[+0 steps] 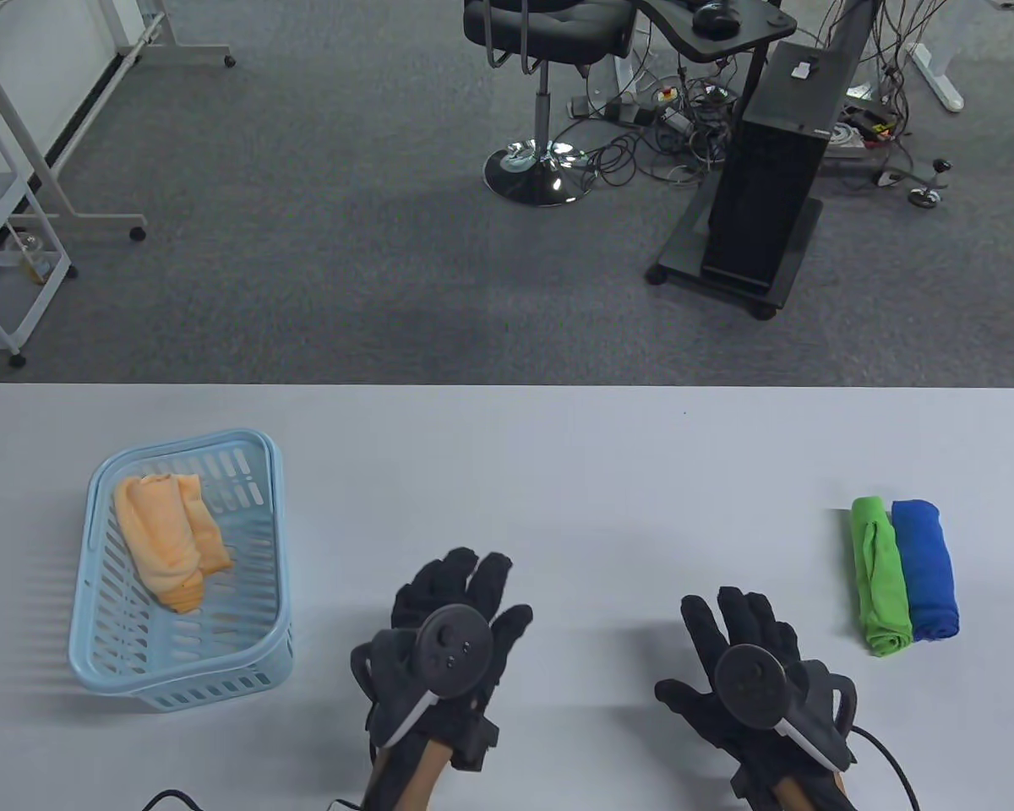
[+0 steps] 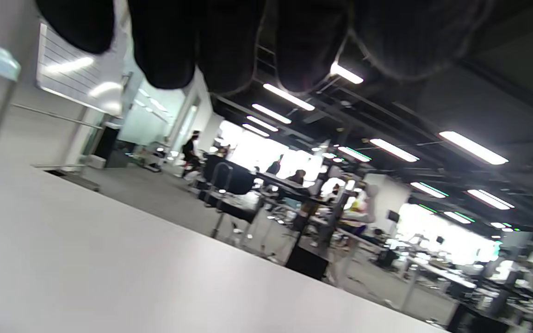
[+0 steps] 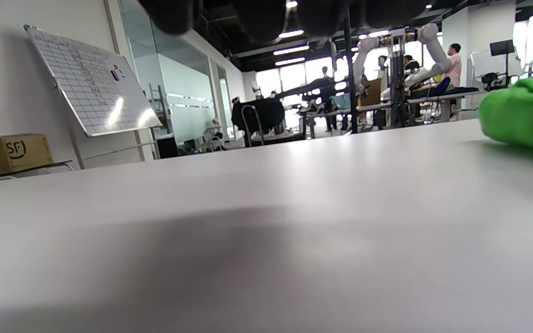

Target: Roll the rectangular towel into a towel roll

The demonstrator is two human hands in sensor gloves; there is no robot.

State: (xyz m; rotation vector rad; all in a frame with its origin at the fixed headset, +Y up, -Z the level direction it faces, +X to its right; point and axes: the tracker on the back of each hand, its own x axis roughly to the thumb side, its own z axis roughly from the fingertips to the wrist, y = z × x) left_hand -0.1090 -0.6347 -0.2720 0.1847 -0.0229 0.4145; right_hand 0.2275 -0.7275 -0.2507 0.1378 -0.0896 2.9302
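orange towel point(image 1: 171, 539) lies loosely bunched, half rolled, inside the blue basket point(image 1: 93, 625) near the table's point(image 1: 558, 473) left edge. green towel roll point(image 1: 880, 574) and blue towel roll point(image 1: 924, 568) lie touching, side by side, near the right edge. left hand point(image 1: 444, 642) and right hand point(image 1: 748, 667) rest flat near the front edge, fingers spread, holding nothing.
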